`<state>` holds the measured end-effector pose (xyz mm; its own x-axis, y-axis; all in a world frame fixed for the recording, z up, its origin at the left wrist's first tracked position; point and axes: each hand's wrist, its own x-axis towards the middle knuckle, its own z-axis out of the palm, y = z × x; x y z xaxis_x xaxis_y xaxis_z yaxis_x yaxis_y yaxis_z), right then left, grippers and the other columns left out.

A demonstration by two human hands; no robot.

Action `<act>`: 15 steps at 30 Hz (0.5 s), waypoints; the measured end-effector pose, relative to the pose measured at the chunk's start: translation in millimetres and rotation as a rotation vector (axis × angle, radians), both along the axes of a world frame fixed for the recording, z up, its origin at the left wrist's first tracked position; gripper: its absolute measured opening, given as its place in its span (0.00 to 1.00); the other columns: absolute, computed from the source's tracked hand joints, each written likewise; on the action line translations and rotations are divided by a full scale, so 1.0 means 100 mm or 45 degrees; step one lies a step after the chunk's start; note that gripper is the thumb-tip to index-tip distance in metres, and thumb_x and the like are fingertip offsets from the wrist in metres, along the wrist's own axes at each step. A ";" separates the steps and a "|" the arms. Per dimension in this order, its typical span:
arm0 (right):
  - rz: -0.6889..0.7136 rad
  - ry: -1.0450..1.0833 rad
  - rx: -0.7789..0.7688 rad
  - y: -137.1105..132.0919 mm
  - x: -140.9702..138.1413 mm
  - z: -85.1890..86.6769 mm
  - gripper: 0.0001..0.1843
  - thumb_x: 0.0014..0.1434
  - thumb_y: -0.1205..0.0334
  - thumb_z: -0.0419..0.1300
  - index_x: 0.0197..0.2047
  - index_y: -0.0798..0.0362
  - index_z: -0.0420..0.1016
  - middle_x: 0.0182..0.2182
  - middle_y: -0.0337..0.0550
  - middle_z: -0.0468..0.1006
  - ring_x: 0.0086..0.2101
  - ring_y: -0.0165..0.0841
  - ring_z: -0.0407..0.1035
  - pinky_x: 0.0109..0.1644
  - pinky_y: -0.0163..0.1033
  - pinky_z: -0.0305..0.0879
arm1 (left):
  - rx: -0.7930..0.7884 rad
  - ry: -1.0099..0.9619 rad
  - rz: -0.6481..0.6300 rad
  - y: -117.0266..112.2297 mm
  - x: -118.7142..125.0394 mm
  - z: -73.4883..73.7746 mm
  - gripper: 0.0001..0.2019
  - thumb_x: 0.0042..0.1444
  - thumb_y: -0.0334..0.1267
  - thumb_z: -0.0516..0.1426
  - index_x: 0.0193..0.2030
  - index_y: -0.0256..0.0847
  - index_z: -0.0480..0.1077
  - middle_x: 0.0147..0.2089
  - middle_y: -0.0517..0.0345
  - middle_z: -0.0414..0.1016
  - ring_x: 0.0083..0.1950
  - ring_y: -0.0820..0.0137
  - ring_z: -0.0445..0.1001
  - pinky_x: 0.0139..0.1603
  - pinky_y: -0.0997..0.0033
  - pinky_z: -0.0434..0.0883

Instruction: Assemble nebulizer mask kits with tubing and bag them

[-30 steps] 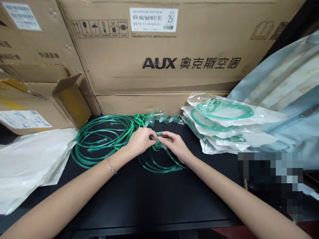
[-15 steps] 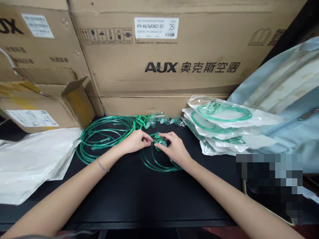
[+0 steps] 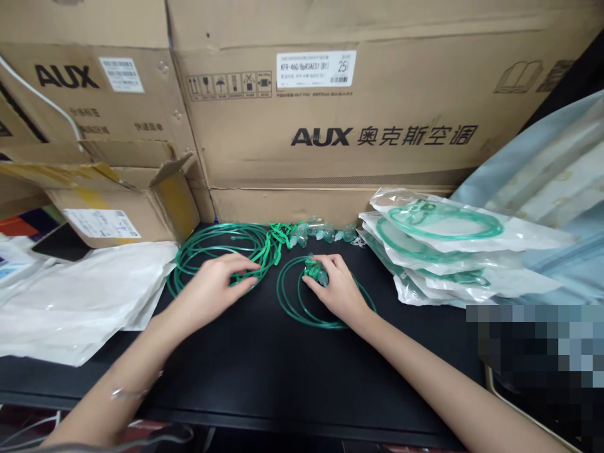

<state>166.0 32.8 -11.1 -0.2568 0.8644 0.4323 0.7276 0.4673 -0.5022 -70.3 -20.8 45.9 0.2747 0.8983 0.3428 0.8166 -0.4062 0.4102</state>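
Note:
My right hand [image 3: 340, 280] is closed around a clear green oxygen mask [image 3: 315, 272] with its green strap bunched on it. Coiled green tubing [image 3: 302, 314] lies on the black table under and around that mask. My left hand [image 3: 226, 283], thumb and fingers apart with nothing between them, hovers by a larger pile of loose green tubing [image 3: 189, 251]. Green elastic straps [image 3: 279, 236] and several more clear masks [image 3: 325, 233] lie behind my hands, against the cardboard.
Flat white pouches [image 3: 85, 296] lie at the left, in front of an open carton [image 3: 117, 201]. On the right, filled pouches [image 3: 438, 239] with green tubing are stacked. A large AUX carton [image 3: 377, 157] walls off the back. A pixelated patch covers the lower right.
My left hand has let go by the mask and moved left, its fingers opening. My right hand stays on the mask. The camera view has turned slightly left.

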 end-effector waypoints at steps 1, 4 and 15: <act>0.009 -0.020 -0.014 -0.02 0.01 0.02 0.21 0.52 0.58 0.60 0.49 0.54 0.66 0.43 0.51 0.66 0.46 0.42 0.64 0.53 0.49 0.61 | 0.038 0.003 0.103 -0.07 -0.14 0.04 0.14 0.54 0.45 0.52 0.41 0.40 0.73 0.44 0.54 0.75 0.45 0.64 0.72 0.48 0.67 0.66; 0.036 -0.085 -0.096 -0.08 0.06 0.09 0.31 0.48 0.52 0.63 0.54 0.53 0.62 0.47 0.52 0.65 0.49 0.45 0.61 0.54 0.51 0.60 | 0.117 0.187 0.550 -0.25 -0.60 0.09 0.19 0.55 0.48 0.49 0.44 0.37 0.70 0.50 0.45 0.72 0.51 0.60 0.69 0.51 0.61 0.64; 0.083 0.003 0.067 -0.06 0.27 0.30 0.25 0.51 0.51 0.61 0.51 0.48 0.63 0.47 0.47 0.65 0.51 0.41 0.60 0.56 0.51 0.59 | -0.429 0.427 1.192 -0.36 -1.07 -0.11 0.22 0.56 0.43 0.44 0.47 0.34 0.71 0.43 0.41 0.77 0.44 0.52 0.74 0.39 0.68 0.64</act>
